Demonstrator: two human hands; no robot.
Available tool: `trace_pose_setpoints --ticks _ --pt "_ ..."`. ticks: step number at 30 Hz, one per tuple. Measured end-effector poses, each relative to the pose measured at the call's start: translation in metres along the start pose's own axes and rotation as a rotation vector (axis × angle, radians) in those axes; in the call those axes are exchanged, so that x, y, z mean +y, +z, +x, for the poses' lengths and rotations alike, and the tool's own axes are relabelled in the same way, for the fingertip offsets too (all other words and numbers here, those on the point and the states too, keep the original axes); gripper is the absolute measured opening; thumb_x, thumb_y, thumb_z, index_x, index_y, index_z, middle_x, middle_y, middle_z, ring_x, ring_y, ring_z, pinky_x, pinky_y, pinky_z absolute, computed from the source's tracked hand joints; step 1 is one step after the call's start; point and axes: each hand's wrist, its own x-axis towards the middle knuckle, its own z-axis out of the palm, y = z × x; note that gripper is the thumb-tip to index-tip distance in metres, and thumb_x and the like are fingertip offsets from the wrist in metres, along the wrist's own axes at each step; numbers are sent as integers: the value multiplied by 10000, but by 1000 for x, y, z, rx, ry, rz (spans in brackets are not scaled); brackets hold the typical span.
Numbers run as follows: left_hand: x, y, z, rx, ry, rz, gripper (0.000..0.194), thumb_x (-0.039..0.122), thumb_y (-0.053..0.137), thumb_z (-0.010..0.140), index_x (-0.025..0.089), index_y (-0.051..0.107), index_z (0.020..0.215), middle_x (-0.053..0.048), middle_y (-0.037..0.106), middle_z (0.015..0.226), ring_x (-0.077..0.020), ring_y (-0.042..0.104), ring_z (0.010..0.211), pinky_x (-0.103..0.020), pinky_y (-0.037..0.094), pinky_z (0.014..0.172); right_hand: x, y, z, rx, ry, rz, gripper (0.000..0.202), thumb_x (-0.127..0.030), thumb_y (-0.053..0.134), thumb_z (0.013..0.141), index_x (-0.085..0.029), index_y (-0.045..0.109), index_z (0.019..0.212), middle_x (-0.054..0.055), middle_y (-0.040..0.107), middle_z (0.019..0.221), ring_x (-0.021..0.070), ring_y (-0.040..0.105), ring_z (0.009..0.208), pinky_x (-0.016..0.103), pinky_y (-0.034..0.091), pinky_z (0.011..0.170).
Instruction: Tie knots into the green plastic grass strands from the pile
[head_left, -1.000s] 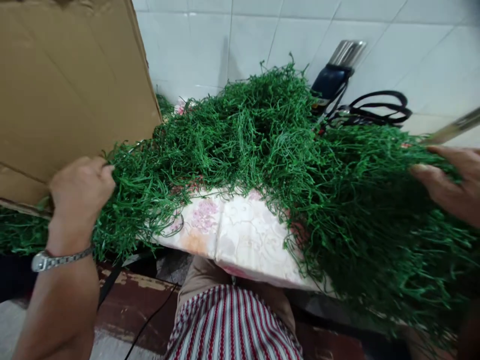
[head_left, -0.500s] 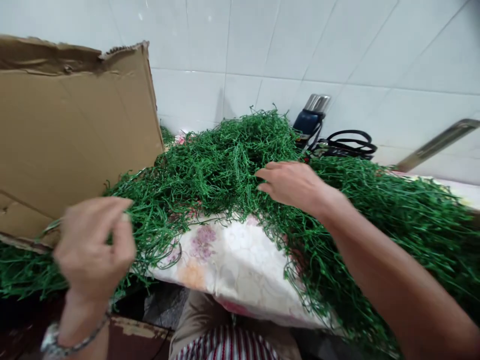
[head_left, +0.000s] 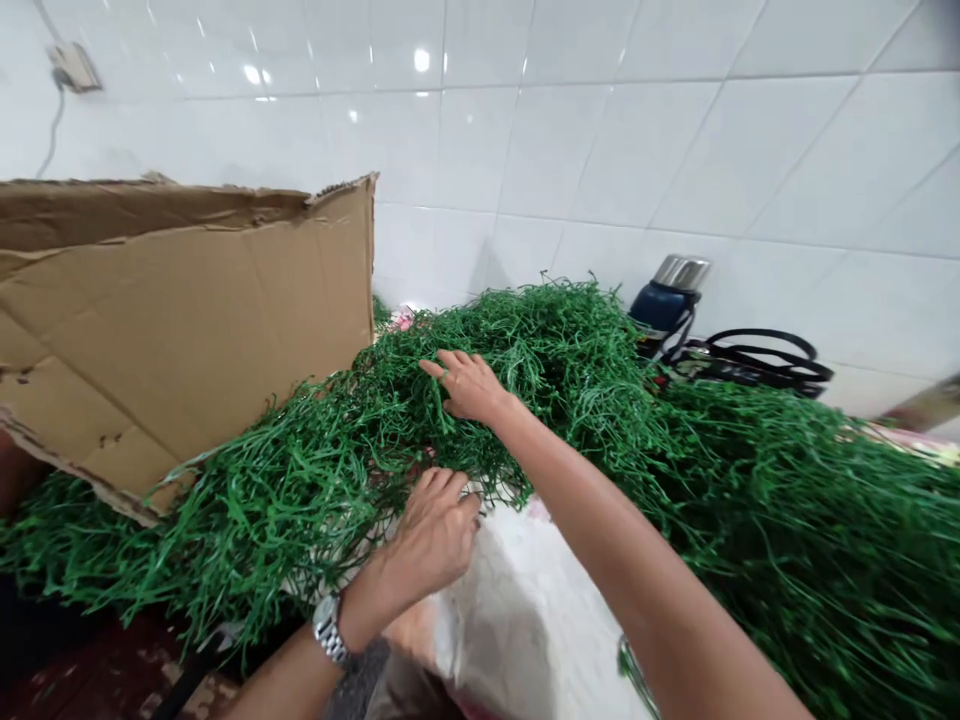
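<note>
Long green strands (head_left: 555,340) lie heaped in a broad curve over a pale floral cloth (head_left: 517,590). Reaching over the middle of the heap, my right hand (head_left: 469,388) has its fingers spread on the strands, with a few showing between thumb and fingers. Nearer to me, my left hand (head_left: 436,525) is at the inner edge of the heap, its fingers curled down against cloth and strands; whatever is under them is hidden. A metal watch (head_left: 330,630) is on my left wrist.
A torn cardboard box (head_left: 225,320) stands at the left, with strands along its base. Behind the heap are a dark blue flask (head_left: 664,300) and a black-handled bag (head_left: 765,360), near the white tiled wall (head_left: 585,150). A socket (head_left: 75,68) is at upper left.
My left hand has come right and inward from beside the box to the cloth's edge. My right hand has shifted left over the heap. The view has tilted up and turned left.
</note>
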Motion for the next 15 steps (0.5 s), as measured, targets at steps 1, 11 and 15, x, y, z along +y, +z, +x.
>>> trace_pose_setpoints --ticks 1,11,15 --pt "-1 4 0 -12 -13 15 129 171 454 780 178 580 809 -72 551 892 -228 478 909 -394 399 832 -1 6 5 -19 2 2 572 -266 608 720 -256 433 1264 89 510 1201 254 481 1065 348 380 838" --pt "-39 18 -26 -28 -195 -43 247 183 432 806 177 611 976 -118 564 1083 -264 465 1055 -451 349 929 56 -21 -11 108 200 -8 359 -133 346 824 -224 562 1095 67 601 1023 178 583 855 246 353 597" --pt "-53 19 -27 97 -305 -408 157 168 496 744 182 646 791 -80 605 864 -239 521 923 -432 370 897 84 -38 -35 349 316 -3 321 -143 401 784 -221 610 1016 39 619 994 162 578 811 241 342 568"
